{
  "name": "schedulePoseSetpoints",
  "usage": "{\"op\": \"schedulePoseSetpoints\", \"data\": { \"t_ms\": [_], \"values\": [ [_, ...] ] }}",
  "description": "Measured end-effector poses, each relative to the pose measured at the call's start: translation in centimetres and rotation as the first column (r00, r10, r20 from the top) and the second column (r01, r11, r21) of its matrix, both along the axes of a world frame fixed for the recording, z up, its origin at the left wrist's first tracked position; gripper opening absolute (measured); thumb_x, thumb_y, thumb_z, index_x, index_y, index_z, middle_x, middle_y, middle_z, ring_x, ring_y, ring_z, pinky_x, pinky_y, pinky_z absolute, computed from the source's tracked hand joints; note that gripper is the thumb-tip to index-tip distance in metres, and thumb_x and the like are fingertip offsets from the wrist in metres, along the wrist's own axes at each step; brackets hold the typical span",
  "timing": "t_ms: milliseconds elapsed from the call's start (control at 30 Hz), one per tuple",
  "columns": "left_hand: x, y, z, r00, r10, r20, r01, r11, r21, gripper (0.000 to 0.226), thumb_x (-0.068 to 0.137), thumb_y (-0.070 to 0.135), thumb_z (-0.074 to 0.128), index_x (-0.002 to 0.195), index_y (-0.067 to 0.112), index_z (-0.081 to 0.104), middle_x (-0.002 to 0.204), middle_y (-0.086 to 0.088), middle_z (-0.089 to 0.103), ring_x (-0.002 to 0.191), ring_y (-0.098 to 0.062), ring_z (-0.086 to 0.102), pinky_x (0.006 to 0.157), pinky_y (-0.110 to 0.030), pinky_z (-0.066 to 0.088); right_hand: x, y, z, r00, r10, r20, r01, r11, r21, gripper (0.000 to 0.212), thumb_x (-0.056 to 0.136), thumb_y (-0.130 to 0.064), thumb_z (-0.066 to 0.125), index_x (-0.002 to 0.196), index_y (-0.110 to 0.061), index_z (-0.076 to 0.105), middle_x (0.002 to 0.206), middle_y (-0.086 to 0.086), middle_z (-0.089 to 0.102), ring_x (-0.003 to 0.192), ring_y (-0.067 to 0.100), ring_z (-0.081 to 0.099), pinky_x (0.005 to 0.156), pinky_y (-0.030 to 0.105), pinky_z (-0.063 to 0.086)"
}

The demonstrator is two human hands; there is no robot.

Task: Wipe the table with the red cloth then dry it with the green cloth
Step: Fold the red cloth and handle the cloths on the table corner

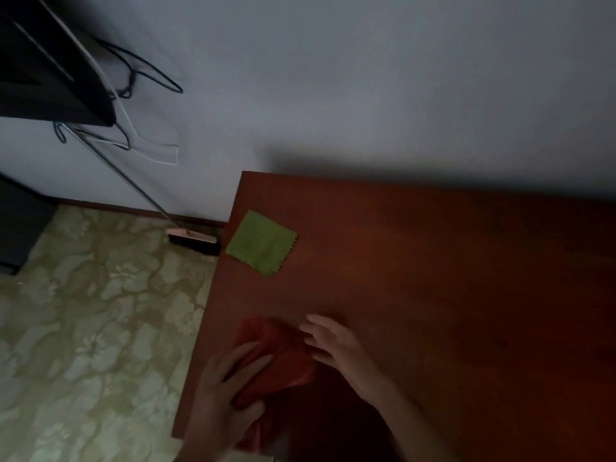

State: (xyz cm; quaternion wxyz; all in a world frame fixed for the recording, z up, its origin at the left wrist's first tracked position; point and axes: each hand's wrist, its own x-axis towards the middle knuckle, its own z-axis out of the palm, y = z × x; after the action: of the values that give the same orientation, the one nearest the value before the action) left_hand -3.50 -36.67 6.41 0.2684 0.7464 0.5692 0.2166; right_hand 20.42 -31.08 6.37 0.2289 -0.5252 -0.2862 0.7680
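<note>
Resting flat on the red cloth (280, 355), both hands (230, 391) (336, 345), each grip loose; green cloth (261, 242) apart.

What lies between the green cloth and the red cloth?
Only bare table: the head view shows nothing between green cloth and red cloth.

L grip (230, 378) w/ fingers extended, R grip (333, 341) fingers spread, both forearms angled inward.

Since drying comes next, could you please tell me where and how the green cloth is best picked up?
Probably by its zigzag-edged corner nearest the table's middle, pinched from above. The green cloth lies flat on the table, folded square, so only edges offer a hold.
</note>
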Motion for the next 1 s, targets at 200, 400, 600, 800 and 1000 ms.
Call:
{"op": "schedulePoseSetpoints", "data": {
  "t_ms": [200, 400, 600, 800, 1000],
  "values": [
    [-0.3, 16.1, 1.4, 0.883, -0.419, -0.212, 0.457, 0.87, 0.187, 0.079, 0.07, 0.05, 0.066, 0.143, 0.035, 0.04, 0.151, 0.017, 0.033, 0.116, -0.027, 0.043, 0.096, -0.043, 0.037, -4.1, 12.3, 1.4, 0.974, -0.109, -0.2, 0.098, 0.993, -0.064, 0.085, 0.039, -0.05, 0.093, 0.111, -0.014, 0.065, 0.096, 0.006, 0.075, 0.087, 0.017, 0.072, 0.071, 0.027, 0.058],
    [-2.5, 30.4, 0.3, 0.839, -0.499, -0.217, 0.538, 0.82, 0.193, 0.116, 0.063, 0.037, 0.073, 0.156, 0.042, 0.005, 0.147, 0.01, 0.034, 0.122, -0.027, 0.036, 0.106, -0.038, 0.025, -6.2, 21.6, 0.0, 0.968, -0.205, -0.142, 0.214, 0.976, 0.047, 0.052, 0.07, -0.001, 0.077, 0.119, -0.011, 0.063, 0.112, 0.011, 0.072, 0.104, 0.024, 0.069, 0.084, 0.035, 0.057],
    [-4.5, 37.0, -4.8, 0.879, 0.061, 0.472, 0.16, 0.897, -0.412, 0.126, 0.055, 0.053, 0.089, 0.149, 0.056, 0.006, 0.162, 0.008, 0.016, 0.145, -0.016, 0.031, 0.115, -0.036, 0.033, -6.5, 27.3, -4.7, 0.913, -0.367, -0.177, 0.359, 0.93, -0.075, 0.041, 0.073, 0.002, 0.07, 0.111, -0.009, 0.064, 0.103, 0.012, 0.074, 0.088, 0.024, 0.072, 0.075, 0.039, 0.061],
    [-3.4, 40.8, -6.6, 0.67, 0.605, 0.431, -0.069, 0.628, -0.775, 0.072, 0.077, 0.019, 0.081, 0.141, 0.013, 0.048, 0.119, -0.008, 0.068, 0.1, -0.015, 0.07, 0.088, -0.031, 0.057, -6.0, 30.5, -8.0, 0.934, -0.298, -0.194, 0.29, 0.954, -0.07, 0.046, 0.078, 0.002, 0.065, 0.122, -0.008, 0.059, 0.119, 0.018, 0.067, 0.106, 0.033, 0.065, 0.095, 0.051, 0.052],
    [-3.5, 43.7, -4.3, 0.867, 0.437, 0.24, 0.016, 0.457, -0.889, 0.054, 0.066, 0.017, 0.086, 0.116, 0.016, 0.064, 0.105, -0.004, 0.072, 0.09, -0.024, 0.073, 0.062, -0.041, 0.062, -5.2, 31.1, -8.8, 0.959, -0.231, -0.167, 0.227, 0.973, -0.042, 0.052, 0.08, 0.003, 0.064, 0.128, -0.012, 0.055, 0.117, 0.008, 0.069, 0.104, 0.022, 0.068, 0.086, 0.034, 0.057]
  ]
}}
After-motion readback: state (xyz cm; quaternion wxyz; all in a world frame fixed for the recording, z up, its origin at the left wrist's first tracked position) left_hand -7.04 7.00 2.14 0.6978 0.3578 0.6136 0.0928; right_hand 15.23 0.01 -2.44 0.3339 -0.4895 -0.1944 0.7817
